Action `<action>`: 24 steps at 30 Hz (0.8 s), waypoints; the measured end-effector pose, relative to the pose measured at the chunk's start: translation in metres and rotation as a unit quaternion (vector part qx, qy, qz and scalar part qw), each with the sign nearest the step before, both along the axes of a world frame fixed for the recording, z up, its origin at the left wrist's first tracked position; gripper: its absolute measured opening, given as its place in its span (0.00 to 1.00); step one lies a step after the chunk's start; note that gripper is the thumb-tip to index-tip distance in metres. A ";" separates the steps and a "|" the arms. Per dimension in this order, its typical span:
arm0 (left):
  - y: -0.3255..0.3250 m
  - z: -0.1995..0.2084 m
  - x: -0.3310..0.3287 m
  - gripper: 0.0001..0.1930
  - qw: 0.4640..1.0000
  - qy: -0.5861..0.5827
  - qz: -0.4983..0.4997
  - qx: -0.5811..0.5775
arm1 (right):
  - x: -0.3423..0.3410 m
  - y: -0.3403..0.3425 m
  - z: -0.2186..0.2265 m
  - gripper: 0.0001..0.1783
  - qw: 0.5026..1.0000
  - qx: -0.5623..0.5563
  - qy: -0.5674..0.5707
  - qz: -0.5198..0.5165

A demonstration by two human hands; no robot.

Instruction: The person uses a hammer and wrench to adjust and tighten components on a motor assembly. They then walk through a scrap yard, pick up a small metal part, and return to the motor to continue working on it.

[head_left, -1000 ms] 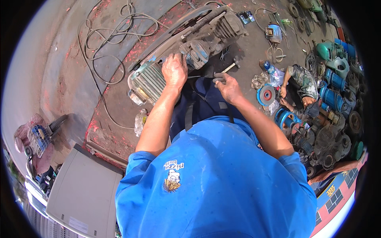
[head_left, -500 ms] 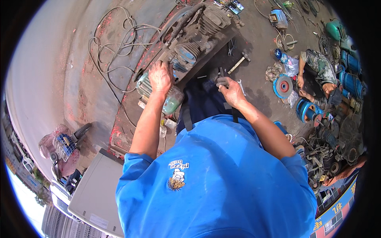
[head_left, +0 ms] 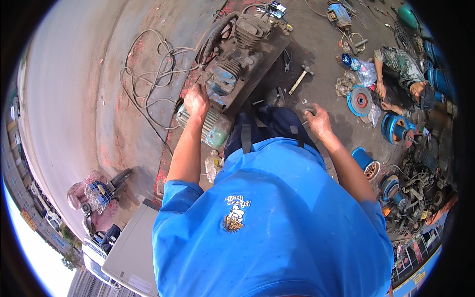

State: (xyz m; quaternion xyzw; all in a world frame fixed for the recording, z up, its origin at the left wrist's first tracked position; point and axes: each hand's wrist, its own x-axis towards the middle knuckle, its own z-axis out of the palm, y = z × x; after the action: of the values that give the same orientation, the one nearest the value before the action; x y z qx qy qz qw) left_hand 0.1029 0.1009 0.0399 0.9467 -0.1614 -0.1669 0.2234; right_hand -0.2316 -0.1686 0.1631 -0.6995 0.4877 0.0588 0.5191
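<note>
My left hand [head_left: 197,102] is closed, fingers bunched together, above the green finned electric motor [head_left: 216,129]. It is beside the grimy compressor with its finned cylinder [head_left: 227,72]; whatever the fingers hold, if anything, is hidden. Out over the ground at my right side, my right hand [head_left: 319,121] has its fingers curled in, and I cannot make out anything in them. Just past its fingertips shows the pale end of a wrench [head_left: 304,101]. Nearby on the ground lie a hammer [head_left: 299,82] and a dark plier-like tool [head_left: 280,95].
Another pair of pliers [head_left: 288,60] lies beside the compressor's base plate. A coiled cable [head_left: 143,79] spreads at the left. To the right, a person in camouflage [head_left: 402,67] works beside a blue round flange [head_left: 359,100] and several motor parts. A parked bike [head_left: 101,193] stands lower left.
My right hand has moved right and down, away from the dark plier-like tool. My left hand has moved slightly down off the compressor's side. The whole view has shifted a little.
</note>
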 end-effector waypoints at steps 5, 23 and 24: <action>0.000 0.000 0.017 0.16 0.751 0.529 0.274 -0.285 | -0.036 0.029 -0.004 0.16 0.998 -0.022 0.047 -0.031; 0.007 0.045 0.008 0.11 0.935 -0.218 -0.280 -0.016 | -0.117 0.127 -0.007 0.15 0.984 -0.059 0.079 -0.145; 0.009 0.040 0.008 0.10 0.940 -0.208 -0.271 -0.006 | -0.117 0.127 -0.007 0.15 0.985 -0.069 0.087 -0.133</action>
State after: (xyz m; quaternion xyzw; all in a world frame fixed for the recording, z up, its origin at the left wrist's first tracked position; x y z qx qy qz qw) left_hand 0.1108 0.1096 0.0799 0.8795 -0.4555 -0.0196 0.1365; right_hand -0.3485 -0.0419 0.1559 -0.6551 0.6223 0.0161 0.4282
